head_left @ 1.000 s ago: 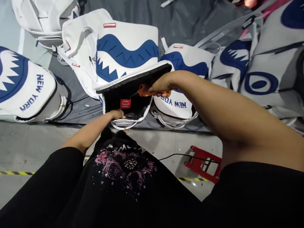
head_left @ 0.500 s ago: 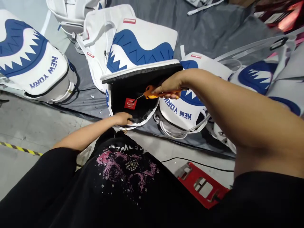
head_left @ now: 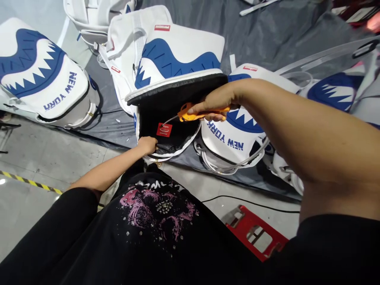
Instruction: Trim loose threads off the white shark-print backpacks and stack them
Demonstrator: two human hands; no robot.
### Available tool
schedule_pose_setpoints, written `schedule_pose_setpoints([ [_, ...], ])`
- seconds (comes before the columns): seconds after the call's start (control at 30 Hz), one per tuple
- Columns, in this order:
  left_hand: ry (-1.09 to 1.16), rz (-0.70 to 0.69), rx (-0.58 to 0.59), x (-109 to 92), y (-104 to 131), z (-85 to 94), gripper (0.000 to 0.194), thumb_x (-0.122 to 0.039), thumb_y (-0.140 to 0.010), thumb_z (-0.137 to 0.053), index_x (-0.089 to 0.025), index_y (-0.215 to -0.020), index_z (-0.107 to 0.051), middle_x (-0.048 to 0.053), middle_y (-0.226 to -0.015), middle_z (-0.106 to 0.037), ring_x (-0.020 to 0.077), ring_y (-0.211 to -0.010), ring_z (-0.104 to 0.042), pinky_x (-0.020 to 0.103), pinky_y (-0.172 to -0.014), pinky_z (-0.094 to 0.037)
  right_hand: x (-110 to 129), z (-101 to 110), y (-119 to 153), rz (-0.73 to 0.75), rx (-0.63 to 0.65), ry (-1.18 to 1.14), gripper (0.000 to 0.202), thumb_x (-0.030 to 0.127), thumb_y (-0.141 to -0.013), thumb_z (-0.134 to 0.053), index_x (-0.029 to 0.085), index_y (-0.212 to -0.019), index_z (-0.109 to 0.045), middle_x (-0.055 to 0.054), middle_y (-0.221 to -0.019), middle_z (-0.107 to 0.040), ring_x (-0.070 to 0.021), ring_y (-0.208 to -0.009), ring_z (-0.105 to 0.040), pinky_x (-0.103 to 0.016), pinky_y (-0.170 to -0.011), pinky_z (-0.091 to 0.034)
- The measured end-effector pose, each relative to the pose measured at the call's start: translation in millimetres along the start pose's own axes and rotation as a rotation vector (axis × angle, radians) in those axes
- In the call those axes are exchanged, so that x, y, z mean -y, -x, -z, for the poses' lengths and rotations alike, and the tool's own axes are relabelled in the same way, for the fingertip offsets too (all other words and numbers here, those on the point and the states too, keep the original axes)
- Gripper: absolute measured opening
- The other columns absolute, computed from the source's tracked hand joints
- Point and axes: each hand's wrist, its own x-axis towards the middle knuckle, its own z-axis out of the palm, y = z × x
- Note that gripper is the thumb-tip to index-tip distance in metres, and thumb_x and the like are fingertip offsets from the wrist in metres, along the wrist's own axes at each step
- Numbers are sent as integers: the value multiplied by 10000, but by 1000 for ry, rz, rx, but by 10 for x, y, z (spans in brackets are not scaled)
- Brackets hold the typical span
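Note:
A white and blue backpack [head_left: 178, 63] with a shark-tooth pattern lies with its flap raised, baring the black lining. My right hand [head_left: 216, 103] is wrapped round an orange air blow gun [head_left: 187, 112]. Its thin nozzle points down into the bag, with the tip near a red label [head_left: 164, 130] on the lining. At the near left of the opening, my left hand [head_left: 147, 145] is closed on the bag's edge; some of its fingertips are hidden inside.
More backpacks of this pattern lie to the left [head_left: 44, 71] and right [head_left: 228, 134] on a dark grey sheet [head_left: 267, 35]. A grey hose [head_left: 249, 162] loops over the right one. On the floor stand a red stool [head_left: 252, 229] and a black cable [head_left: 237, 198].
The blow gun's nozzle tip has shifted slightly left over the label. My left hand has moved a little left and up along the bag's edge. The view has shifted slightly.

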Motion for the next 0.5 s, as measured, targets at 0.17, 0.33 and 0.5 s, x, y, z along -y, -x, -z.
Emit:
schedule_pose_setpoints([
  [0.17, 49, -86, -411, -5, 332, 332, 361, -357, -984, -480, -274, -1297, -641, 136, -1366, -620, 348, -1368, -485, 565, -1146, -316, -99, -38, 246, 156, 311, 2, 546, 526, -1030, -375, 166, -628, -453, 40, -571, -472, -30, -520, -463, -217, -552, -341],
  [0.33, 177, -98, -901, 272, 317, 1167, 712, -615, -842, -654, -288, -1450, -477, 105, -1522, -447, 375, -1543, -99, 583, -1215, -172, -427, -237, 442, 110, 253, 17, 435, 578, -915, -614, 198, -708, -565, 11, -542, -484, -118, -461, -466, -293, -530, -408],
  [0.5, 250, -156, -882, 538, -360, 1761, 859, -693, -814, -610, -177, -1468, -405, 47, -1392, -481, 284, -1494, -128, 486, -1229, -184, -726, -290, 817, -102, 269, -26, 355, 511, -929, -611, 228, -727, -543, 15, -527, -476, -101, -390, -400, -338, -519, -341],
])
